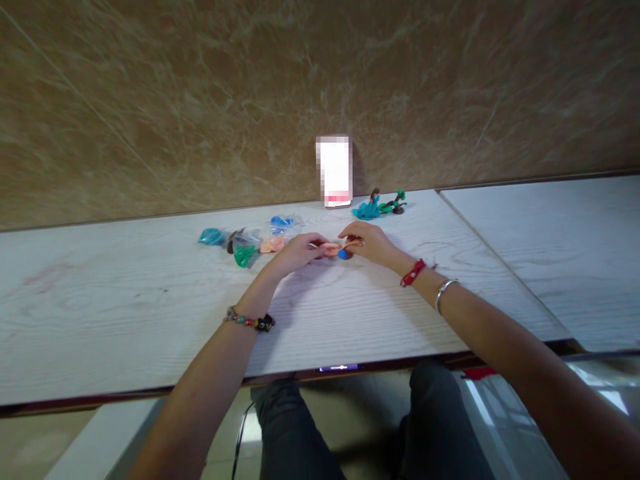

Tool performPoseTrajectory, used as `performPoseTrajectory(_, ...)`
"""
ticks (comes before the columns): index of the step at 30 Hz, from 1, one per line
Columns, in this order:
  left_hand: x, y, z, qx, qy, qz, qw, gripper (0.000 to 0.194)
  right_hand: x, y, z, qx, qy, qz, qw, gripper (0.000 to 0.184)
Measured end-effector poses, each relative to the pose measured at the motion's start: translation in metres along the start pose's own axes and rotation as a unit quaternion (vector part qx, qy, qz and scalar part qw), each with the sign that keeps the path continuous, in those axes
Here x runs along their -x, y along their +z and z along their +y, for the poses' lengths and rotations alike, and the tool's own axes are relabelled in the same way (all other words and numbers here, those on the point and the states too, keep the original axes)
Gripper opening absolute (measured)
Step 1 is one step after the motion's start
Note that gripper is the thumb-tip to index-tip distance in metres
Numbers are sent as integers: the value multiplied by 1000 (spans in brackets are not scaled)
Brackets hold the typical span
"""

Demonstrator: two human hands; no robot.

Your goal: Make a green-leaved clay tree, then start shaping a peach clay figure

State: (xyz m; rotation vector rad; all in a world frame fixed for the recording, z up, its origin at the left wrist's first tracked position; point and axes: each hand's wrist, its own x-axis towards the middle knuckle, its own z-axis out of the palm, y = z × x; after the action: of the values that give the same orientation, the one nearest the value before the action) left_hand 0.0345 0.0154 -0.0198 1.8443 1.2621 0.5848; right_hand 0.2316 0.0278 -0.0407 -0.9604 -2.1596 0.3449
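Note:
Both my hands meet over the middle of the white table [150,313]. My left hand [296,253] and my right hand [369,243] each pinch one end of a small orange clay strip [332,247] stretched between them. A little blue clay ball [344,254] sits just under the strip by my right fingers. Small bags of coloured clay lie to the left of my left hand: a teal one [212,236], a green one [244,256], a peach one [273,245] and a blue one [281,222].
A white card or box [335,171] stands against the brown marbled wall. Beside it lie a teal clay shape [367,211] and a green and dark clay figure [395,202]. A second white tabletop [560,240] adjoins on the right. My legs show below the table edge.

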Motion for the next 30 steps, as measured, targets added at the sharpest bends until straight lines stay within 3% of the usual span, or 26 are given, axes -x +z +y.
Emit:
performPoseTrajectory(8, -4, 4, 4, -159, 94, 33, 982, 24, 1, -4, -7, 41, 1, -77, 996, 21)
performPoseTrajectory(12, -8, 11, 5, -228, 102, 90, 964, 28, 1, -4, -8, 53, 12, -87, 995, 21)
performPoseTrajectory(23, -13, 20, 6, -195, 81, 91, 973, 23, 1, -1, -6, 56, 20, -64, 996, 21)
performPoseTrajectory(30, -15, 21, 2, -148, 79, 55, 984, 28, 3, -8, -10, 47, 23, -76, 996, 20)
